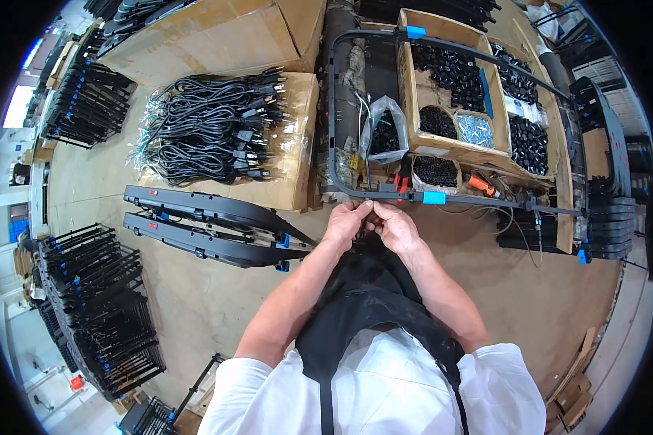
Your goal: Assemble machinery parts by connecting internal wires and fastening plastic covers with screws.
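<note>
A black tubular frame (331, 119) with rounded corners lies across the bench, its near rail towards me. Blue clips show on its rails, one blue clip (434, 198) just right of my hands. My left hand (345, 222) is closed, with thumb and fingertips pinched together at the near rail. Right beside it, my right hand (395, 226) is closed too, and the fingertips of both hands meet. Whatever they pinch is too small or hidden to make out. Red-handled pliers (403, 183) lie just beyond the rail.
A wooden tray (406, 80) holds black plastic parts and silver screws (474, 130). An orange-handled tool (484, 185) lies near it. Bundled black power cords (218, 130) cover a cardboard box at left. Long black assemblies (210, 206) stand left of me; stacked black frames (101, 304) lie farther left.
</note>
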`<state>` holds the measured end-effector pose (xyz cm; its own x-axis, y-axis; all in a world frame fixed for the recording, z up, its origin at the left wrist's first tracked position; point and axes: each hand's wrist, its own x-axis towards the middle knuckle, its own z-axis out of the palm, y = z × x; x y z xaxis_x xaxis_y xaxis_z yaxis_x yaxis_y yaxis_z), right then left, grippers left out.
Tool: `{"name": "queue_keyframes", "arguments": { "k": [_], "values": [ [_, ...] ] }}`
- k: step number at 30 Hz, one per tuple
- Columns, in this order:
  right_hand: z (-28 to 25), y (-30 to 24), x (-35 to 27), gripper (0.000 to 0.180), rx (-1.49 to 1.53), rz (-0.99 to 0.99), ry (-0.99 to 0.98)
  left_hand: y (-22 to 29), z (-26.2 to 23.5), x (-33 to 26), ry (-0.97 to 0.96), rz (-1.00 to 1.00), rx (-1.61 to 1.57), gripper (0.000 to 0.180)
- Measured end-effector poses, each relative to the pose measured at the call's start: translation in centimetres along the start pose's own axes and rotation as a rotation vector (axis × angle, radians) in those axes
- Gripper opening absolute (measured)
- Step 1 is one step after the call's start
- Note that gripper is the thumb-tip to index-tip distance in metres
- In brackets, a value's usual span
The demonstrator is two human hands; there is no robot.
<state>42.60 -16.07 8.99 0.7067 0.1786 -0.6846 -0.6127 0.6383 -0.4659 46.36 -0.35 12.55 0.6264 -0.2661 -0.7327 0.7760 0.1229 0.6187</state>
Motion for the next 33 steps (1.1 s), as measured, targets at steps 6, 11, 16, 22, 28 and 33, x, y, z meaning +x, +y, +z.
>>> {"name": "queue_keyframes", "arguments": {
  "k": [6,11,16,22,28,33],
  "values": [
    [-0.1,-0.9,-1.1,0.028,-0.074,-0.014,-0.071,0.5,0.4,-0.3,0.005,0.006,0.11,0.025],
    [2.1,-5.1,-4.7,0.042,-1.285,-0.283,0.086,-1.5,-0.1,0.4,0.064,0.144,0.254,0.033],
    [8.2,-9.4,-7.3,0.028,-1.705,-0.843,-0.186,-3.2,-0.4,-1.8,0.247,0.429,0.499,0.033],
    [11.7,-8.9,-3.4,0.022,-2.447,-0.706,-0.666,-4.4,-0.9,-3.5,0.232,0.693,0.443,0.032],
    [12.0,-10.0,-2.0,0.014,-2.53,-1.114,-1.017,-4.4,-2.2,-3.9,0.226,0.598,0.481,0.031],
    [10.7,-9.7,-2.9,0.012,-2.454,-1.273,-0.983,-4.8,-2.1,-3.4,0.223,0.628,0.463,0.031]
  ]
}}
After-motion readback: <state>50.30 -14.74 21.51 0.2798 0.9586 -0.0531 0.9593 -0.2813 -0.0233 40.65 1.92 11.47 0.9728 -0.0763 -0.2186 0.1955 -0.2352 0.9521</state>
